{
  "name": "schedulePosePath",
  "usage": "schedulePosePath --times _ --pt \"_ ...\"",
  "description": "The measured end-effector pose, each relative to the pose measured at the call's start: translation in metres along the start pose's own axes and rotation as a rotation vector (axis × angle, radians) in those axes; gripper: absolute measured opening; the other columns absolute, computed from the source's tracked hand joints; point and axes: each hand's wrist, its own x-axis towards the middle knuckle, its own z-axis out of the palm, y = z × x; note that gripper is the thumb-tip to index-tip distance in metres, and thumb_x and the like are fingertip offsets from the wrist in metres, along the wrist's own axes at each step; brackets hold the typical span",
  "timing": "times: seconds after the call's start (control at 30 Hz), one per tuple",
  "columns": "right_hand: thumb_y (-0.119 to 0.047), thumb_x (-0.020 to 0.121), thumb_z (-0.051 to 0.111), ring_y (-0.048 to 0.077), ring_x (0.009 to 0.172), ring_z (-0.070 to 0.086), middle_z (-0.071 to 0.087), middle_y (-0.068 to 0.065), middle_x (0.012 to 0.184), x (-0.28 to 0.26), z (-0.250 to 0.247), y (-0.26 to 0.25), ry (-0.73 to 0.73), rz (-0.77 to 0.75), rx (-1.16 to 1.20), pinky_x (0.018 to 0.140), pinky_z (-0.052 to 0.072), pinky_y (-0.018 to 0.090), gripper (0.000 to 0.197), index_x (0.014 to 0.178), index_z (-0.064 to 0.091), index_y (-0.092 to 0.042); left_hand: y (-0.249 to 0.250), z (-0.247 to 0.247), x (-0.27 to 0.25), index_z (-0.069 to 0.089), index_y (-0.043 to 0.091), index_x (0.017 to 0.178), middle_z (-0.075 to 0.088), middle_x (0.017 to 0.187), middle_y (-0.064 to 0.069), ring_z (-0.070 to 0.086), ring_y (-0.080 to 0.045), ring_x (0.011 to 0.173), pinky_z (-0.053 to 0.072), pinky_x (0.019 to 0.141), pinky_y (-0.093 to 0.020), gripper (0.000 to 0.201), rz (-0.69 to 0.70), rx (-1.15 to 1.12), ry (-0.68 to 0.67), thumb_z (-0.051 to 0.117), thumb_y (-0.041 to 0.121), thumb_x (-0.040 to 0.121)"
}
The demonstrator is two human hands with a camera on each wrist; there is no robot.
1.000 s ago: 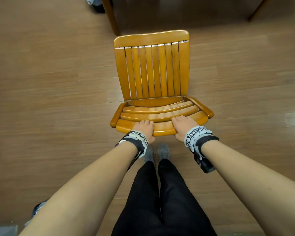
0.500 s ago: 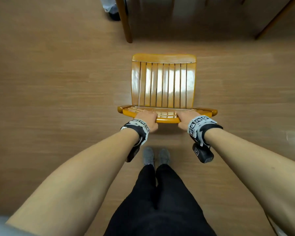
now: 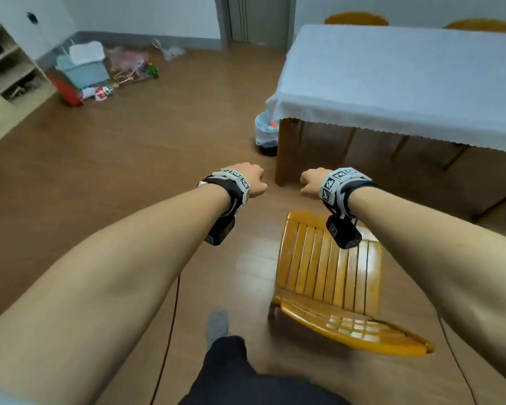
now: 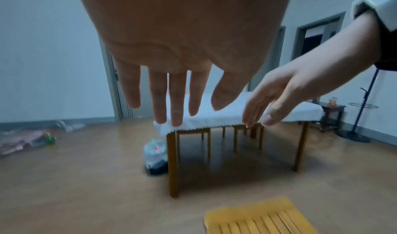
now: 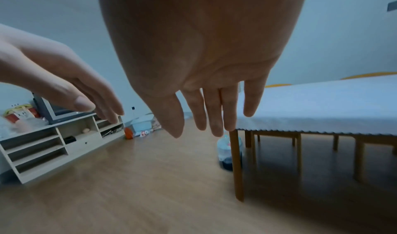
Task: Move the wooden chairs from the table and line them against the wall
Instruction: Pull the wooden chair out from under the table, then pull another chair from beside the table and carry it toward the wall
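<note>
While both arms stretch forward, the left hand (image 3: 250, 179) and right hand (image 3: 313, 181) hang in the air with fingers straight, slightly spread and holding nothing. Below the right forearm, a slatted chair (image 3: 330, 280) stands on the floor (image 3: 129, 159), near the table (image 3: 406, 80) but apart from it. Two more chair backs (image 3: 355, 19) show behind the table's far edge. A bin (image 3: 265, 135) sits beside the near table leg.

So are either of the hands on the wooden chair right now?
Apart. The head view shows the left hand and right hand raised, empty, beyond the wooden chair; both wrist views show straight fingers holding nothing.
</note>
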Motion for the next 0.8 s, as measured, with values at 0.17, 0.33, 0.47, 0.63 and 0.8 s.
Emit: schedulePosePath --times 0.17,0.33,0.47,0.63,0.8 --pt "-0.033 0.088 0.061 0.034 0.114 0.064 0.066 0.013 0.128 0.078 -0.091 -0.064 0.117 0.019 -0.023 0.096 0.053 0.04 0.048 0.132 0.061 -0.013 -0.1 -0.088 0.054 0.061 0.02 0.129 0.064 0.123 -0.009 0.062 -0.033 0.108 0.048 0.083 -0.037 0.044 -0.015 0.055 0.116 0.05 0.037 0.089" --pt "-0.032 0.092 0.061 0.033 0.112 0.064 0.067 0.013 0.123 0.145 -0.17 -0.132 0.206 0.017 0.001 0.087 0.048 0.033 0.038 0.125 0.065 -0.013 -0.195 -0.158 0.106 0.062 0.02 0.123 0.065 0.12 -0.009 0.063 -0.033 0.104 0.048 0.079 -0.035 0.041 -0.01 0.084 0.158 0.05 0.034 0.087" --pt "-0.037 0.091 0.053 0.033 0.101 0.066 0.068 0.011 0.112 0.191 -0.217 -0.162 0.243 0.057 -0.044 0.086 0.053 0.037 0.036 0.116 0.065 -0.014 -0.245 -0.195 0.153 0.06 0.021 0.124 0.065 0.118 -0.009 0.062 -0.033 0.101 0.047 0.077 -0.035 0.042 -0.008 0.094 0.176 0.049 0.035 0.086" --pt "-0.028 0.091 0.055 0.031 0.086 0.065 0.068 0.012 0.097 0.273 -0.262 -0.164 0.188 0.095 -0.09 0.061 0.042 0.029 0.028 0.105 0.066 -0.007 -0.282 -0.221 0.237 0.058 0.022 0.127 0.064 0.12 -0.008 0.062 -0.032 0.102 0.046 0.076 -0.035 0.047 0.0 0.08 0.176 0.049 0.035 0.084" --pt "-0.033 0.086 0.058 0.031 0.088 0.065 0.065 0.012 0.097 0.385 -0.31 -0.145 0.153 0.146 -0.071 0.075 0.052 0.035 0.028 0.1 0.06 -0.009 -0.306 -0.249 0.351 0.059 0.021 0.127 0.064 0.122 -0.007 0.062 -0.032 0.105 0.044 0.076 -0.035 0.045 0.022 0.118 0.145 0.05 0.033 0.084"
